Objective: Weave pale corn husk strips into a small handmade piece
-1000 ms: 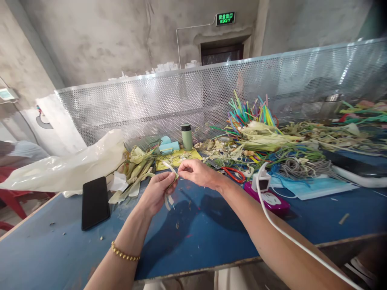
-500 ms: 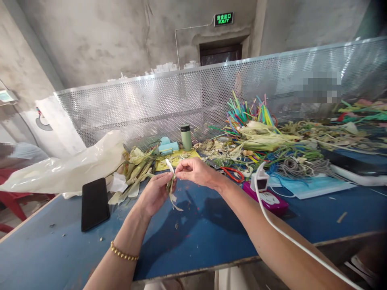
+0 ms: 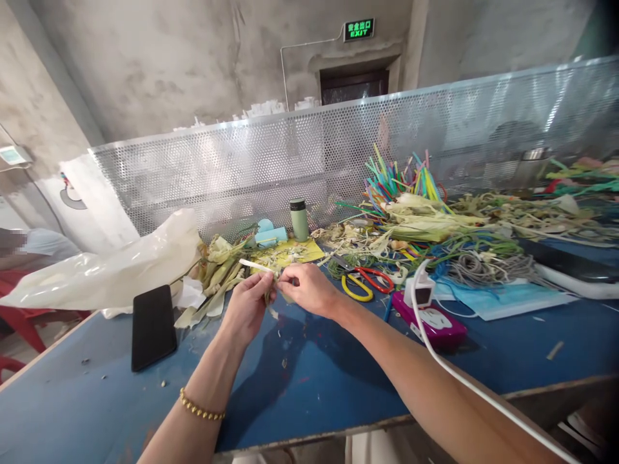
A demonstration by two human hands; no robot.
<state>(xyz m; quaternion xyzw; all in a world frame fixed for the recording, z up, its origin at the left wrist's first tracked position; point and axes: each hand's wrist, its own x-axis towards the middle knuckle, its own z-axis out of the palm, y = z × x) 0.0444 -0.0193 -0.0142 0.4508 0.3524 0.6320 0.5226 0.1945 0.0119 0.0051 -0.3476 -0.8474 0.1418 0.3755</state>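
Observation:
Pinched in my left hand [image 3: 249, 303] is a small bundle of dried corn husk strips [image 3: 267, 297]. A white strip [image 3: 255, 265] sticks out from its fingertips toward the upper left. My right hand [image 3: 309, 288] is closed, its thumb and forefinger pressed together at the bundle, almost touching the left fingertips. The exact spot it grips is partly hidden by the fingers. Both hands are just above the blue table [image 3: 319, 380]. Scissors [image 3: 370, 282] with one red and one yellow handle lie beyond the right wrist.
A black phone [image 3: 153, 328] and corn husks [image 3: 220, 270] lie left. Behind stand a green bottle [image 3: 298, 221] and a perforated metal screen [image 3: 232, 174]. To the right are a purple power strip [image 3: 438, 322], a white cable [image 3: 435, 361], colored pipe cleaners [image 3: 401, 180] and a blue mask [image 3: 512, 299].
The white strip has tipped from nearly upright to pointing left. My right hand has moved slightly down and left, and the yellow scissor handle now shows.

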